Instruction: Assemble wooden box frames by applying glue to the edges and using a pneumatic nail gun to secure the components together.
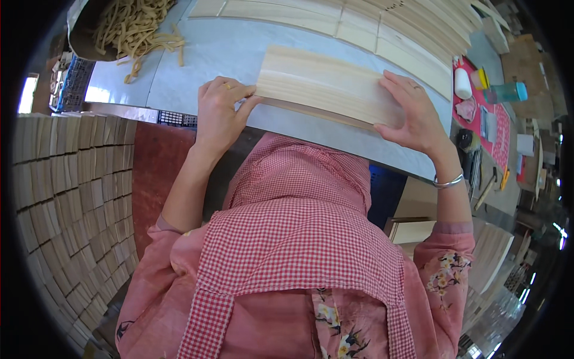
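A pale wooden board [326,87] lies lengthwise before me at the front of the table, and a thin edge shows beneath its near side. At its left end, the near corner is pinched between the thumb and fingers of my left hand [222,112]. My right hand [418,113] grips the other end, with the thumb at the near edge and the fingers reaching round to the far side. Whether this is one board or a stacked pair, I cannot tell.
Flat wooden panels [287,18] lie in a row across the back of the table [203,51]. A container of tan loose strips [134,27] spills at the far left. Stacked wood pieces [72,191] stand at left. A blue-lidded bottle [505,93] and a white bottle [462,84] sit at right.
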Demonstrator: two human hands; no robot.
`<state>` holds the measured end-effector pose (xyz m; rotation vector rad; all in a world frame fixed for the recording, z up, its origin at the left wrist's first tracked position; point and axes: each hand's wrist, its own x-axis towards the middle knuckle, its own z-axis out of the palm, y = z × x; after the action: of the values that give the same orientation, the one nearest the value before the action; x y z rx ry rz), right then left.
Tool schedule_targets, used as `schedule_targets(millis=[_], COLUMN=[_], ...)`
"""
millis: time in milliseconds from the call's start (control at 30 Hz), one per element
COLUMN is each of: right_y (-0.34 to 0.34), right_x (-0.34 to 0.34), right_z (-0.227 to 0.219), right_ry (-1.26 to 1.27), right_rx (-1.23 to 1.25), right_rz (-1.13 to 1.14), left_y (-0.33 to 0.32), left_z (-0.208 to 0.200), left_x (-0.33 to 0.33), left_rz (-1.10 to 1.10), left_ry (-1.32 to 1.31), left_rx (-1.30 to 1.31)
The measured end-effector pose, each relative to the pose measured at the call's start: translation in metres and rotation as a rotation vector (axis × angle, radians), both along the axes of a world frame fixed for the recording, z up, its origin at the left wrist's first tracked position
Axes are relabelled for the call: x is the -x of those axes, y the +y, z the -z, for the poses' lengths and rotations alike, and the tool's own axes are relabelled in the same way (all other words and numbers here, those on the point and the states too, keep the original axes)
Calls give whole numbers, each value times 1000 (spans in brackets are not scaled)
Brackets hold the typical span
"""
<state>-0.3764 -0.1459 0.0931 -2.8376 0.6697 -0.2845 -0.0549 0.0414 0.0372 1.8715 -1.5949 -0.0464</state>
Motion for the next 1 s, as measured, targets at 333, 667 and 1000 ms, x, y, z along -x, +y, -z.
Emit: schedule_targets(millis=[333,667,1000], right_y=[-2,0,49], right_x=[1,-6,65], right_z=[9,2,29], right_ry=[91,116,-293], right_rx=[76,-15,-68], right_rz=[-32,83,446], left_y=[0,-4,-3], left_z=[-3,-4,-8], left_x=[4,5,7], left_rz=[0,20,24], left_ry=[31,108,85], left_rx=[-11,1,-3])
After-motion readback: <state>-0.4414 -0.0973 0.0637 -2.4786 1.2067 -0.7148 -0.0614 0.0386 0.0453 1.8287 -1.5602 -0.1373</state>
